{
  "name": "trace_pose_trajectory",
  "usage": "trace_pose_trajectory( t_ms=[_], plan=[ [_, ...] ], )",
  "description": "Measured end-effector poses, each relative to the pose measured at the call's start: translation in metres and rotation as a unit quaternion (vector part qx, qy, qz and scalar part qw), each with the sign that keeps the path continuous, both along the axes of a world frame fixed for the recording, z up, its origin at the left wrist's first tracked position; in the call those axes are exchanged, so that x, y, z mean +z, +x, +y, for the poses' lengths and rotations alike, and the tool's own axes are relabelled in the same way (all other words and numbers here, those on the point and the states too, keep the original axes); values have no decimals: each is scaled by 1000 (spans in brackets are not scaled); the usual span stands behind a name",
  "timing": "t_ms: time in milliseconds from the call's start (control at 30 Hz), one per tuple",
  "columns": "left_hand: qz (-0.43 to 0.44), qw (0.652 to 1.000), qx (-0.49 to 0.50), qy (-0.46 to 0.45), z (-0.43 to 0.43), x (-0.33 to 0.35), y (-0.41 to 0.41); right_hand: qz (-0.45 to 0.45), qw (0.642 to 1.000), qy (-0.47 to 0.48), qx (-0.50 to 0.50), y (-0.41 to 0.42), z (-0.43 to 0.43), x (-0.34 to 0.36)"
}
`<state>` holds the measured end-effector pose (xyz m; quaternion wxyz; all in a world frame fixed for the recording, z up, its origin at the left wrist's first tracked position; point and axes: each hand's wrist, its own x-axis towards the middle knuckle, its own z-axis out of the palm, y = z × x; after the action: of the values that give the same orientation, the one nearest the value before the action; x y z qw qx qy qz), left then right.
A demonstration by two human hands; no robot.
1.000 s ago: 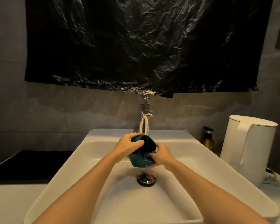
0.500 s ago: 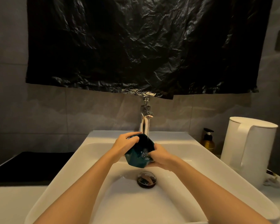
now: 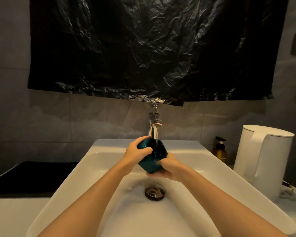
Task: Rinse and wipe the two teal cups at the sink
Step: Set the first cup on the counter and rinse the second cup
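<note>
One teal cup (image 3: 149, 165) is held over the white sink (image 3: 85, 161), tilted with its mouth up toward the chrome tap (image 3: 154, 127). A thin stream of water runs from the tap into the cup. My left hand (image 3: 135, 153) grips the cup's rim and left side, thumb over the edge. My right hand (image 3: 167, 166) holds the cup's lower right side and base from below. Only this one teal cup is in view.
The drain (image 3: 155, 191) lies below the cup in the wet basin. A white kettle (image 3: 261, 159) and an amber pump bottle (image 3: 220, 151) stand on the right counter. A black hob (image 3: 27, 177) lies to the left. Black plastic sheet (image 3: 152, 48) hangs over the tap.
The cup has turned in my hands so its mouth faces up under the stream, and both hands have risen slightly toward the tap.
</note>
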<state>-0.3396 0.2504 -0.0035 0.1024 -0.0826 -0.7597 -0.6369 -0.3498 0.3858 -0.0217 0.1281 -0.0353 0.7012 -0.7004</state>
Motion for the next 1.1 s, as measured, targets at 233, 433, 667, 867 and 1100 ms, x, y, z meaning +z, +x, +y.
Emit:
trace_pose_trajectory(
  t_ms=[233, 433, 667, 867, 1100],
  plan=[
    [7, 994, 10, -109, -2, -2, 0, 183, 915, 331, -141, -6, 2, -10],
    [5, 994, 33, -106, -7, -1, 0, 125, 970, 207, 8, 6, 0, -1],
    [-15, 996, 31, -80, -2, 1, -1, 164, 963, 206, -58, 2, -1, -6],
    [-35, 994, 64, -77, -6, 0, -6, 118, 980, 160, 24, 0, -3, -8],
    [-62, 994, 57, -71, -6, 1, -6, 81, 980, 171, 68, -2, -2, -7]
  ],
)
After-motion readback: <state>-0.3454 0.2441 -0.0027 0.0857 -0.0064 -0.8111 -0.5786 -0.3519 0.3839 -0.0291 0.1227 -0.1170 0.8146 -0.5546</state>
